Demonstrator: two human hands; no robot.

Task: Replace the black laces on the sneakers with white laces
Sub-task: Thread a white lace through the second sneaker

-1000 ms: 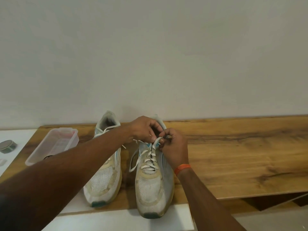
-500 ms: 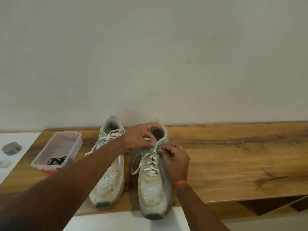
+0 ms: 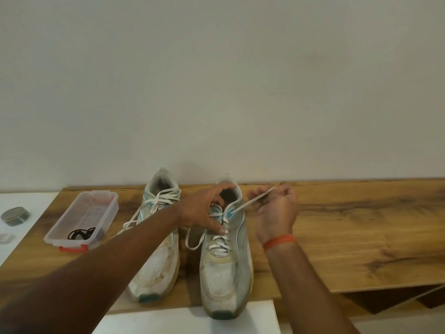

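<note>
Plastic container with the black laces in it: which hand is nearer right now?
Left. The left hand grips the right-hand sneaker, one shoe over from the plastic container. The right hand pulls the white lace on that sneaker's far side.

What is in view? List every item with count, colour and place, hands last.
sneakers: two, white and pale blue, side by side on the wooden table; left sneaker, right sneaker
white laces: one in each sneaker; right sneaker's lace end pulled taut to the right
wooden table: one, brown, against the wall
plastic box: one, clear with red clips, left of the sneakers
black laces: black, inside the box
round tin: one, grey-green, far left
left hand: holds the right sneaker's collar
right hand: pinches the lace end; orange wristband
</note>
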